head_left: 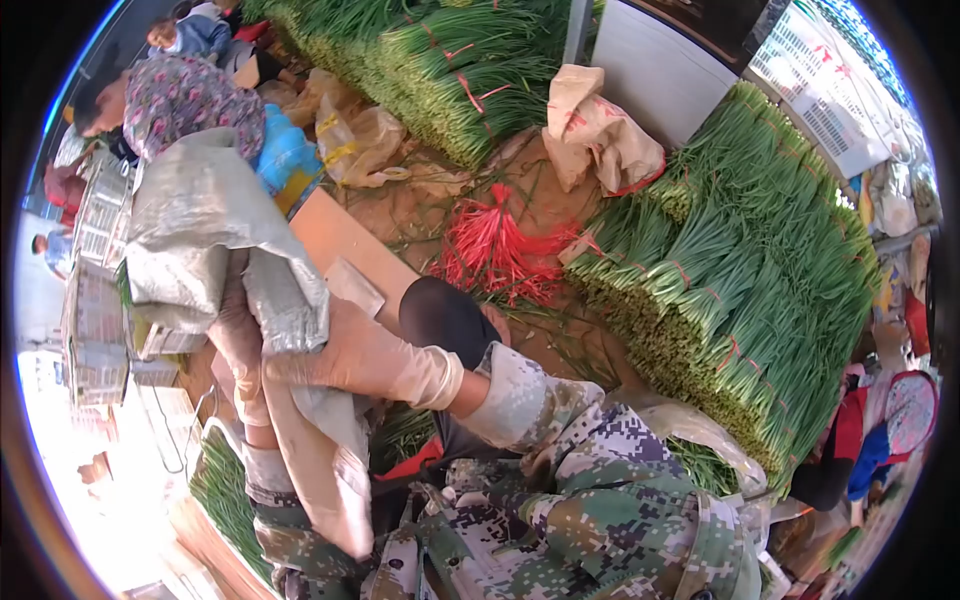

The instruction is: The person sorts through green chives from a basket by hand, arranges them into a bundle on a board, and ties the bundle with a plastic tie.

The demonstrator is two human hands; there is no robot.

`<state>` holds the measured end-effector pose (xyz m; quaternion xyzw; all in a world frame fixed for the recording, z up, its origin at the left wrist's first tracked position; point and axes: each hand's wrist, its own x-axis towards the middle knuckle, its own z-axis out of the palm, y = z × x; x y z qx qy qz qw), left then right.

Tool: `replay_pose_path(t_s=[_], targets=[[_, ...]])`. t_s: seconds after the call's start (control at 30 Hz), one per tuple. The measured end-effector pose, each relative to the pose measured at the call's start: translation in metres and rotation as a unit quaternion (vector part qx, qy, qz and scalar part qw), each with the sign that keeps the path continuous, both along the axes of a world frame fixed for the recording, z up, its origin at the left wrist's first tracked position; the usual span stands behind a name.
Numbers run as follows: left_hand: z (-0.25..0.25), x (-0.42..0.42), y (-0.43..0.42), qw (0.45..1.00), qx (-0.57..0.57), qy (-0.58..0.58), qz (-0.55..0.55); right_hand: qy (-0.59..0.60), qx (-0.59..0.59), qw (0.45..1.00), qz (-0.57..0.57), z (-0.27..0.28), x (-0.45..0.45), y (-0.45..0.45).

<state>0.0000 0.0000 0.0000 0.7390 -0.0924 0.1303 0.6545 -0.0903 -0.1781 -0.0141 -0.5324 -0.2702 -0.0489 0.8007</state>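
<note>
Sack [185, 220] at left, draped over gloved left hand [236, 335] and right hand [370, 350]; fingers hidden, pinching or spread, can't tell. Green stalks [740, 290] right.

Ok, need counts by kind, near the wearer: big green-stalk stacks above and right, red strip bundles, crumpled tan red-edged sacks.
Big green-stalk stacks: 2
Loose red plastic-strip bundle: 1
Crumpled tan red-edged sack: 1
Total: 4
</note>
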Motion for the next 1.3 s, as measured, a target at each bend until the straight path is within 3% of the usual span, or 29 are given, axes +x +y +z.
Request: replay_pose_path(t_s=[0.07,0.1,0.17,0.23,0.3,0.33,0.43,0.5,0.6,0.63,0.7,0.77,0.8,0.87,0.9,1.0,1.07,1.1,1.13,1.2,1.23,1.3], targets=[[0.029,-0.004,-0.032,0.982,-0.163,0.093,-0.036,0.116,0.084,0.988,-0.056,0.006,0.007,0.004],[0.003,0.004,-0.06,0.95,-0.235,0.139,-0.152,0.123,0.057,0.988,-0.068,-0.019,0.021,-0.035],[0.03,0.007,-0.082,0.969,-0.074,0.137,-0.191,0.097,-0.108,0.954,-0.263,-0.039,0.055,-0.08],[0.054,-0.004,-0.091,0.969,0.003,0.1,-0.227,0.059,-0.115,0.909,-0.397,-0.029,0.084,-0.131],[0.048,-0.006,-0.065,0.963,0.04,0.147,-0.221,-0.081,-0.138,0.828,-0.537,-0.015,0.115,-0.184],[0.034,-0.002,-0.044,0.955,0.076,0.204,-0.199,-0.112,-0.181,0.798,-0.564,-0.004,0.12,-0.214],[-0.001,0.012,-0.024,0.942,0.193,0.267,-0.069,-0.305,-0.145,0.803,-0.49,0.037,0.162,-0.336],[-0.035,0.03,0.028,0.949,0.101,0.3,-0.001,-0.379,-0.317,0.601,-0.629,0.053,0.164,-0.375],[-0.093,0.035,0.106,0.929,0.041,0.331,0.162,-0.49,-0.304,0.564,-0.591,0.038,0.197,-0.428],[-0.108,0.03,0.129,0.92,0.008,0.338,0.197,-0.451,-0.315,0.569,-0.612,0.028,0.201,-0.435],[-0.129,0.017,0.163,0.906,-0.089,0.381,0.16,-0.408,-0.33,0.576,-0.627,0.001,0.208,-0.444],[-0.14,0.002,0.169,0.9,-0.052,0.383,0.203,-0.178,-0.446,0.42,-0.77,-0.035,0.225,-0.457],[-0.142,-0.005,0.169,0.883,-0.045,0.4,0.239,-0.19,-0.446,0.429,-0.762,-0.065,0.238,-0.476],[-0.143,-0.011,0.16,0.86,-0.035,0.421,0.287,-0.028,-0.547,0.407,-0.731,-0.136,0.254,-0.501],[-0.145,-0.013,0.15,0.861,-0.027,0.414,0.293,0.039,-0.645,0.293,-0.705,-0.19,0.265,-0.519],[-0.151,-0.01,0.13,0.854,-0.012,0.417,0.309,0.319,-0.831,0.302,-0.342,-0.383,0.274,-0.57],[-0.148,0.006,0.102,0.85,0.053,0.424,0.309,0.411,-0.807,0.36,-0.226,-0.441,0.26,-0.557],[-0.146,0.006,0.093,0.846,0.056,0.426,0.316,0.447,-0.767,0.381,-0.26,-0.455,0.256,-0.549],[-0.144,0.005,0.087,0.859,0.088,0.423,0.275,0.367,-0.805,0.414,-0.215,-0.482,0.25,-0.563],[-0.141,0.008,0.08,0.87,0.127,0.426,0.212,0.334,-0.816,0.429,-0.198,-0.52,0.252,-0.61],[-0.144,0.008,0.076,0.87,0.123,0.426,0.215,0.451,-0.739,0.423,-0.268,-0.442,0.264,-0.566],[-0.139,0.01,0.067,0.887,0.128,0.412,0.163,0.515,-0.726,0.338,-0.306,-0.357,0.276,-0.515]])
